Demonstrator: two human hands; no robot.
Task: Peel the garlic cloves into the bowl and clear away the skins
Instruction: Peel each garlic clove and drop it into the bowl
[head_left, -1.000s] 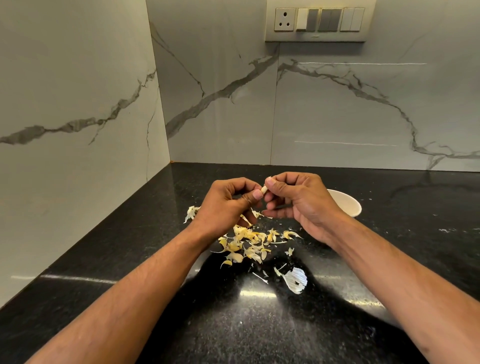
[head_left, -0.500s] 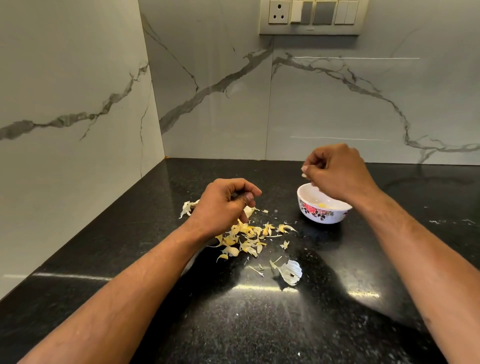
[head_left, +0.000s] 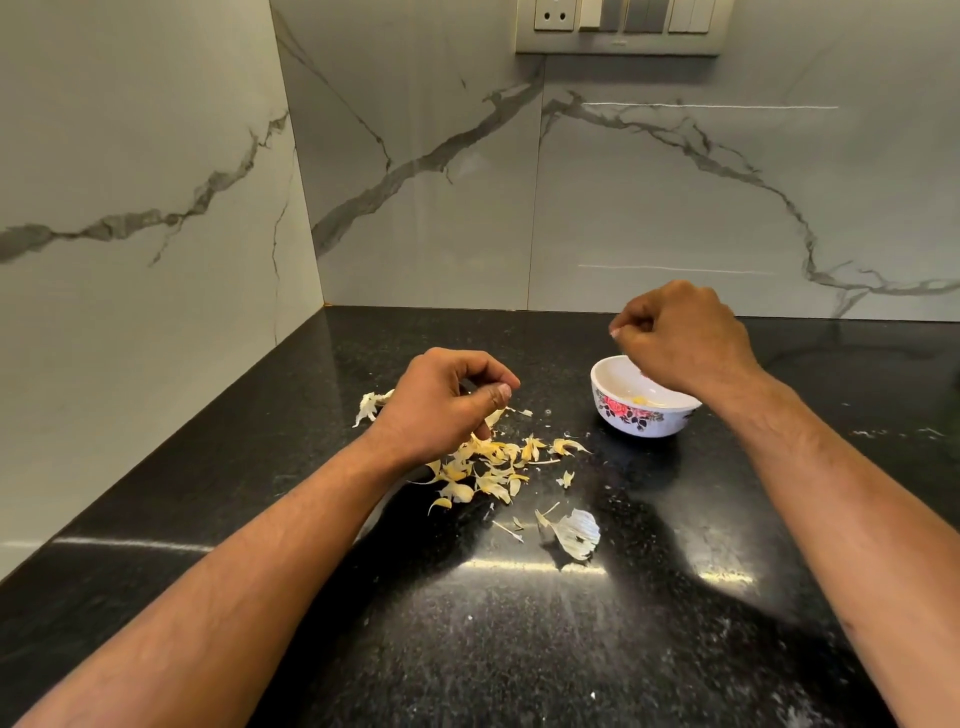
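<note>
A white bowl (head_left: 618, 387) with a red flower pattern stands on the black counter, with a yellowish peeled clove (head_left: 641, 400) inside. My right hand (head_left: 680, 338) hovers over the bowl's far rim with its fingers curled, and a small pale garlic clove (head_left: 614, 332) shows pinched at the fingertips. My left hand (head_left: 441, 400) hovers over a scatter of yellow-white garlic skins (head_left: 493, 462), fingers curled, thumb against the forefinger. Nothing plainly shows in its grip.
A larger white papery skin (head_left: 574, 532) lies alone nearer to me, with small flakes around it. Marble walls close the corner at left and behind. A switch panel (head_left: 618, 26) is mounted high on the back wall.
The two hands, together on one clove a second ago, have parted. My right hand carried the clove to the right and now holds over the bowl. My left hand stayed above the skins.
</note>
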